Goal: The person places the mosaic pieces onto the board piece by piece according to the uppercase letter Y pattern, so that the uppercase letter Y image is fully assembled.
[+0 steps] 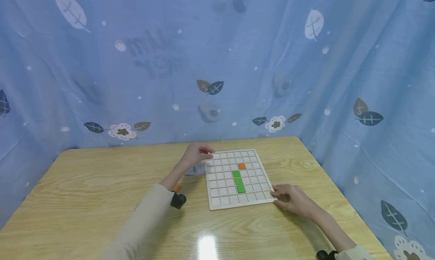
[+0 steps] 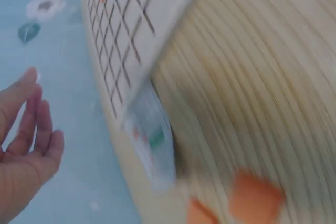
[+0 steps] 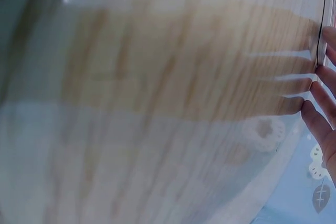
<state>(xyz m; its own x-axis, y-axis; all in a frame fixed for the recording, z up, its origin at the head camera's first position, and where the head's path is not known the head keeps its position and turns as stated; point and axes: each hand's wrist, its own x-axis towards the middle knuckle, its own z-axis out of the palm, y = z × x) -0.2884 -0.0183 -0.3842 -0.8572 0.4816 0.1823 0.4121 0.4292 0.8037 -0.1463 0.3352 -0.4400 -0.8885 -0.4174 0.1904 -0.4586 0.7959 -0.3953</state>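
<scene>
In the head view, a white gridded board (image 1: 222, 184) lies on the table, bearing a column of green tiles (image 1: 239, 180) and one orange tile (image 1: 241, 166). My left hand (image 1: 197, 153) hovers by its far left corner. The left wrist view shows that hand's fingers loosely bent, holding nothing. My right hand (image 1: 293, 199) is at the near right corner, its fingertips touching the board's edge, fingers fairly straight and apart. A printed card (image 2: 152, 142) lies against the board's left side, partly covered by my left hand and wrist in the head view.
Orange pieces (image 2: 255, 198) lie on the wooden table (image 1: 102, 192) left of the board, mostly hidden behind my left wrist in the head view. A blue patterned curtain (image 1: 163, 63) hangs behind the table and along its right side.
</scene>
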